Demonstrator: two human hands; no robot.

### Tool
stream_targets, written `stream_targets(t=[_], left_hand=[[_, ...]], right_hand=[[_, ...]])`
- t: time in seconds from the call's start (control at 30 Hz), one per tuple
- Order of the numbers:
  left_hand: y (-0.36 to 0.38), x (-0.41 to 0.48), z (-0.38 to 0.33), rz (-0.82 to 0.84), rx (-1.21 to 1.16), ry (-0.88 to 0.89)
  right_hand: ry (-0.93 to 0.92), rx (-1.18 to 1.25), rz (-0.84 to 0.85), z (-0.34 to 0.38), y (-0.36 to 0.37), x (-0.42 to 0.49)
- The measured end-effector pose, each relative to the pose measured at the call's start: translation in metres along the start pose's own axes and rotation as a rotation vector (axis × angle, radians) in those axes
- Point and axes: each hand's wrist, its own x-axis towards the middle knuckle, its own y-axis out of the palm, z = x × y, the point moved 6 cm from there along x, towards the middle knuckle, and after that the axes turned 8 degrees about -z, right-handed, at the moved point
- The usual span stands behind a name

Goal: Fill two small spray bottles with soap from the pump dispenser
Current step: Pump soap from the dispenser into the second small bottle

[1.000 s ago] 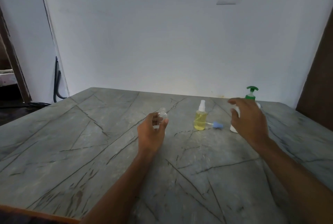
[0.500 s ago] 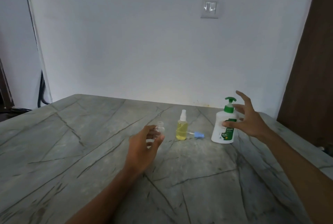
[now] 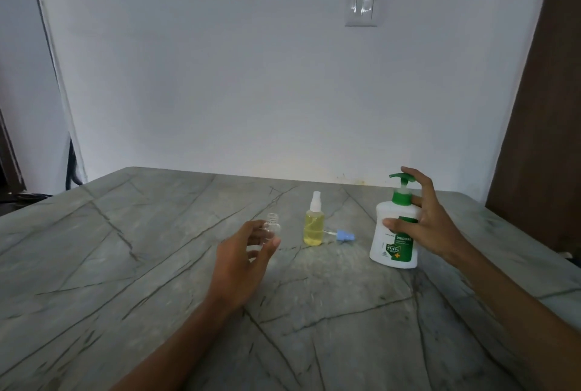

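My left hand (image 3: 243,265) holds a small clear spray bottle (image 3: 272,227) with no cap, upright near the table's middle. To its right stands a second small spray bottle (image 3: 314,224), filled with yellow liquid and topped by a white sprayer. A loose blue sprayer cap (image 3: 344,236) with a thin tube lies beside it. My right hand (image 3: 421,221) grips the white pump dispenser (image 3: 394,233) with the green pump; the thumb is across its front label and the index finger is up by the pump head.
Everything stands on a grey stone table (image 3: 157,280) with dark veins. A white wall with a light switch (image 3: 361,12) rises behind it. A brown door (image 3: 540,107) borders the right side, and dark cables (image 3: 71,167) hang at the far left.
My right hand has closed round the dispenser, thumb on its front and index finger raised to the pump head. My left hand still holds the clear bottle. The camera has shifted.
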Motion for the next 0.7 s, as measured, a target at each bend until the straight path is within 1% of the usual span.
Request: stream_targets(t=[0.33,0.4,0.6,0.7], left_hand=[[0.000,-0.002,-0.001,0.006,0.012,-0.026],[0.000,-0.002,-0.001,0.007,0.012,-0.024],[0.001,-0.002,-0.001,0.018,0.015,-0.034],[0.003,-0.002,0.000,0.025,0.021,-0.030]], right_hand=[[-0.055,0.094,0.075,0.033,-0.009,-0.055],[-0.055,0.115,0.034,0.040,-0.009,-0.061],[-0.006,0.215,-0.163,0.057,-0.002,-0.062],[-0.006,0.205,-0.227,0.060,0.000,-0.060]])
